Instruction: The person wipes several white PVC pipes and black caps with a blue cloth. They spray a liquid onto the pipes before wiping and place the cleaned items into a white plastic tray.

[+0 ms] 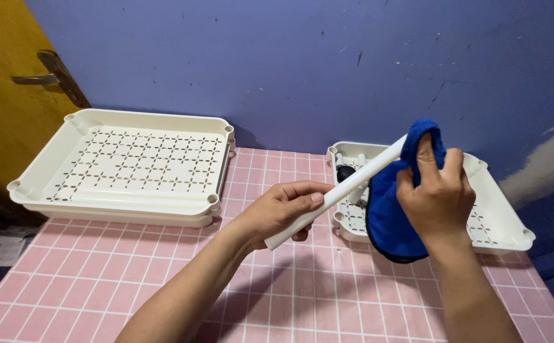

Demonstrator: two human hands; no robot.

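Two bare forearms reach in from the bottom edge over a table (99, 279) covered in a pink cloth with a white grid. The left hand (280, 213) hovers above the middle of the table, its grip closed around the lower end of a white tube (340, 190), with the thumb laid along the top and the fingers curled underneath. The tube slants up and to the right, clear of the table, and its upper end disappears into a blue cloth (391, 216). The right hand (436, 197) grasps that blue cloth, bunching it around the tube's upper end, with the fingers pressed over the top of the fold; the rest of the cloth hangs down below the hand, showing a dark edge along its lower curve.

Just behind the hands, on the right side of the table, sits a white tray (499, 216) with a perforated floor. Some small parts lie in its left part, one of them black, but the hands and cloth hide most of them. Farther left, well apart from that one, a larger white tray (131, 165) with a star-patterned perforated floor rests on the table's far left corner. Behind everything rises a blue-violet wall (321, 63), scuffed in places, and at the far left stands a yellow door (4, 108) with a metal handle (48, 73).
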